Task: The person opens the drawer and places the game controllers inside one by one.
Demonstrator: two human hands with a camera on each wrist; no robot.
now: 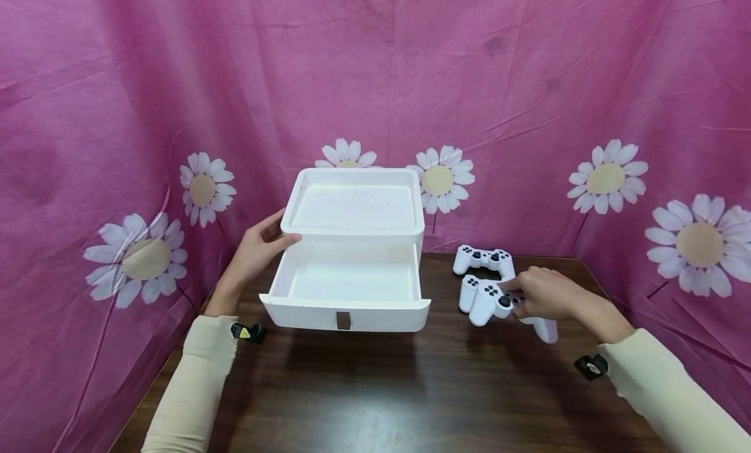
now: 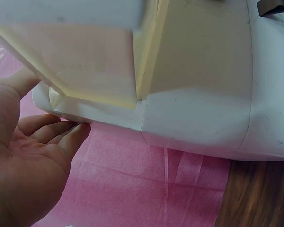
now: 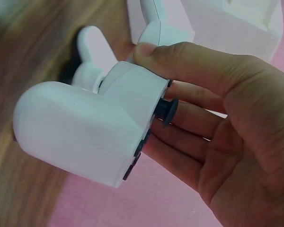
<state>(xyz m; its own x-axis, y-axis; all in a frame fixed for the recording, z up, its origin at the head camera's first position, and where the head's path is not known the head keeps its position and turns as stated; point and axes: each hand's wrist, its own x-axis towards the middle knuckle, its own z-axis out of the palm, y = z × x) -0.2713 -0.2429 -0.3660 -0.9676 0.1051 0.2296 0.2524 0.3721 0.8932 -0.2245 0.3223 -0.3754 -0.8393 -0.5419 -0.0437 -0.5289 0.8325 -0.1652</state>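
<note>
Right of the open drawer (image 1: 302,317): one white controller (image 1: 485,304), pinched by your right hand (image 1: 548,295) (other controllers (image 1: 500,263) close by, on the bench (image 1: 463,381)). Left hand (image 1: 257,249): holding the drawer unit (image 1: 352,233). Step: seemingly pick-up; next likely calls for carrying it drawerward.

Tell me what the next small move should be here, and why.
I'd probably carry the front white game controller left, toward the drawer: the right hand grips it, the drawer stands pulled open, and the left hand holds the drawer unit by its side.
</note>
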